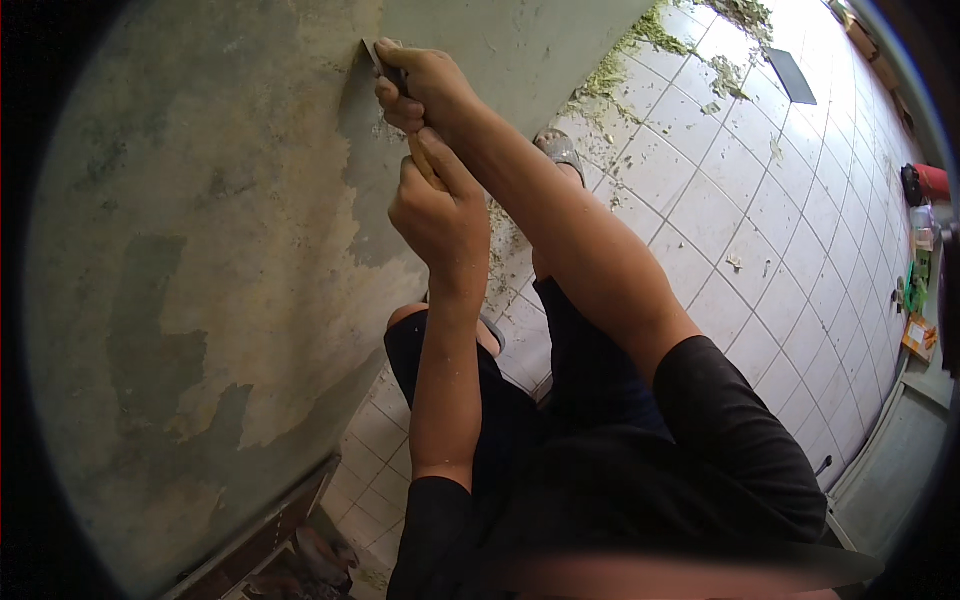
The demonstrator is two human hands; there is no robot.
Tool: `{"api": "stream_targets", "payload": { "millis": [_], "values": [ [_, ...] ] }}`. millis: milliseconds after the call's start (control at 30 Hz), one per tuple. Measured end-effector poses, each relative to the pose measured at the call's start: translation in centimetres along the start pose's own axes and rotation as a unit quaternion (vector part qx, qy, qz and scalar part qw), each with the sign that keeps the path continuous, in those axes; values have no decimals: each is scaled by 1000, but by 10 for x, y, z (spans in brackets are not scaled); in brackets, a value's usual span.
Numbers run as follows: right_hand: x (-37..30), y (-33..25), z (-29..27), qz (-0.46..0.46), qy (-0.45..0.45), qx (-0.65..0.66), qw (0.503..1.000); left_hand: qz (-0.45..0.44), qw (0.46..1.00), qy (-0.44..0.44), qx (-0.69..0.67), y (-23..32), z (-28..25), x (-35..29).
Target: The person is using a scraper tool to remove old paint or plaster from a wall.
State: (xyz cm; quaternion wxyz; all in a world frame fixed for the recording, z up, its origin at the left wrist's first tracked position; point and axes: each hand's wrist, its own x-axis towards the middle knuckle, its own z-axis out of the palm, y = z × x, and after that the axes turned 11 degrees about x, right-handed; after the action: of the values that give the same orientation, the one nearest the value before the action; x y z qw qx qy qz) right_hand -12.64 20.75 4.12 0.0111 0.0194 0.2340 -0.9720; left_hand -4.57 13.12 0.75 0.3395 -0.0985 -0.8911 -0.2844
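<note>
Both of my hands are closed on one scraper (426,165), which has a pale wooden handle and a flat metal blade. My left hand (440,215) wraps round the handle at its lower end. Farther up, my right hand (438,88) grips the scraper close to the blade, and its fingers cover part of the tool. The blade's edge meets the wall (270,190) at the upper left. Much of that wall is mottled yellowish-grey, with smoother grey-green patches where the surface layer is off. A ragged border between the two runs just below the blade.
White floor tiles (720,230) stretch to the right, strewn with flakes and heaps of greenish peelings (610,80). A dark flat rectangular plate (791,76) lies at the far right. Along the right side are a red object (930,183) and an orange package (918,337). My sandalled foot (560,150) stands near the wall.
</note>
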Motion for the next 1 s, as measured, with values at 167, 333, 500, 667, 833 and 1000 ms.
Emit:
{"api": "stream_targets", "payload": {
  "millis": [167, 333, 500, 667, 833, 1000],
  "values": [
    [14, -16, -4, -28, -3, -2, 1000, 6, 999, -20, 26, 14, 0, 12],
    [27, -21, -8, -73, -4, 29, 997, 24, 1000, -18, -6, 13, 3, 22],
    [8, -2, -25, -94, 18, -47, 994, -4, 996, -78, -40, -5, 2, 2],
    [-33, -2, -16, -60, -4, -197, 979, -114, 959, -213, -149, -17, -21, -17],
    [-44, 10, -29, -82, -52, -504, 858, -106, 949, -237, -180, -60, -40, -29],
    [-79, 11, 4, 28, -57, -538, 841, -181, 949, -212, -146, -98, -73, -26]
  ]
}}
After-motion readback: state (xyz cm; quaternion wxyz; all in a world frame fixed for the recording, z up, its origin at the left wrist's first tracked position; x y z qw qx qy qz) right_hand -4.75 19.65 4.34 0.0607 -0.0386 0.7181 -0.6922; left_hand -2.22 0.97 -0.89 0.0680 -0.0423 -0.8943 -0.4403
